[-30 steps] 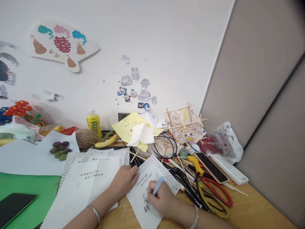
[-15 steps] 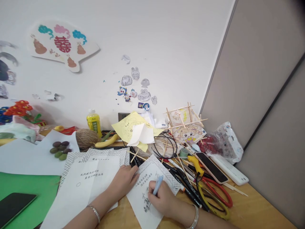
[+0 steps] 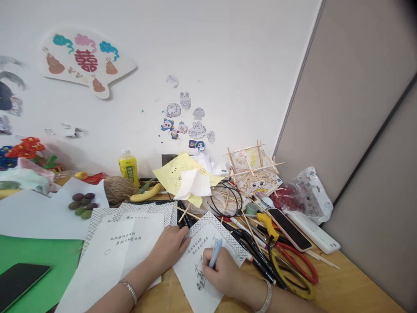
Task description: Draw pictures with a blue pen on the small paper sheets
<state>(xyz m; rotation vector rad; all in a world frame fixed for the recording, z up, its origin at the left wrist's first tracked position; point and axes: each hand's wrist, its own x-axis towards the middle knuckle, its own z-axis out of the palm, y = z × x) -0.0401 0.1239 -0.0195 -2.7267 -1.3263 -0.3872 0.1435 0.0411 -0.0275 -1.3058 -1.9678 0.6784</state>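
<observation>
My right hand (image 3: pixel 222 269) is closed around a light blue pen (image 3: pixel 215 253), its lower end hidden behind my fingers. Beneath that hand lies a white sheet (image 3: pixel 205 300) with a hatched border, handwritten characters and a dark plant-like drawing, partly covered by my fingers. My left hand (image 3: pixel 171 245) rests flat and holds nothing, its fingertips at the left edge of this sheet. Under my left wrist are other white sheets (image 3: pixel 94 261) with writing and hatched borders, overlapping each other.
Markers (image 3: pixel 257 261), red-and-yellow-handled scissors (image 3: pixel 301 256), a phone (image 3: pixel 289 229) and a white power bank (image 3: pixel 317 234) crowd the right side. Behind are a stick frame (image 3: pixel 256 169), yellow paper (image 3: pixel 169 174), a banana (image 3: pixel 145 192), twine (image 3: pixel 119 190) and a bottle (image 3: pixel 128 167). A dark tablet-like device (image 3: pixel 21 282) lies left.
</observation>
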